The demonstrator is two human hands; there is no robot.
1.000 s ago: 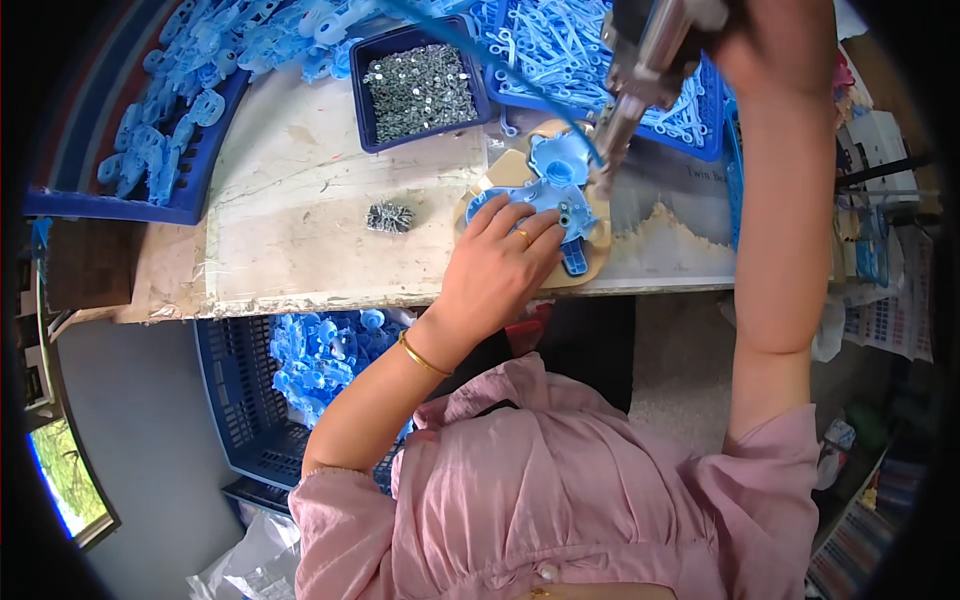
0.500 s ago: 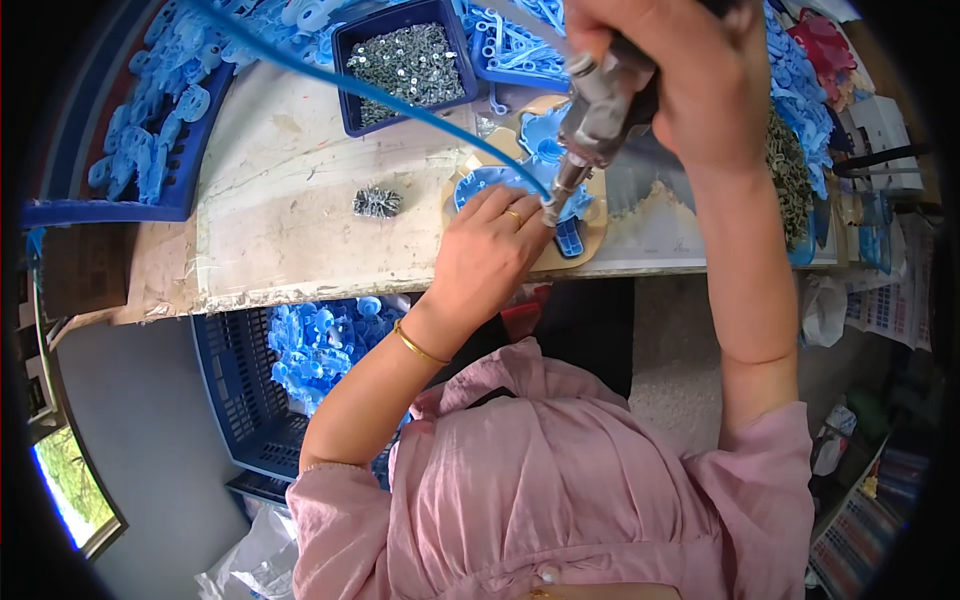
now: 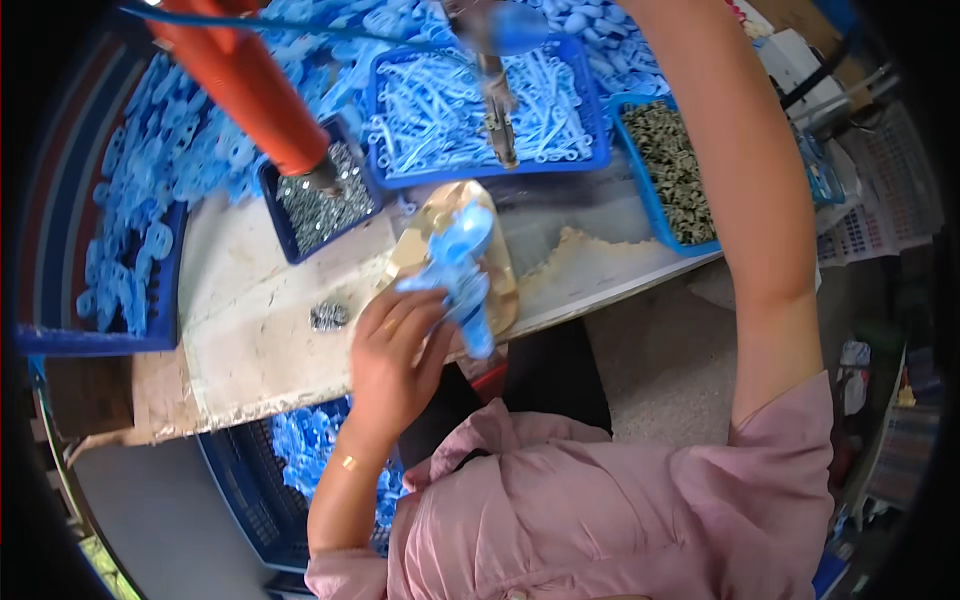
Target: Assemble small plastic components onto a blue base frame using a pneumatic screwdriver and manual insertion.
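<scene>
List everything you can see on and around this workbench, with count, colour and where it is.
Blue plastic part: one, light blue, on a tan pad at the bench's front edge, under the left hand.
Tan pad: one, beneath that part.
Workbench: one, worn pale top.
Tray of small metal screws: one, dark blue, middle left.
Loose screws: small grey cluster, on the bench left of the hand.
Tray of thin pale-blue pieces: one, blue, top centre.
Tray of dark small parts: one, blue, right.
Tray of light-blue parts: one, far left.
Crate of blue parts: one, below the bench.
Orange cylinder: one, upper left.
Hanging tool: one, blurred, top centre.
Left hand: on the blue part.
Right hand: out of view; forearm raised at right.
</scene>
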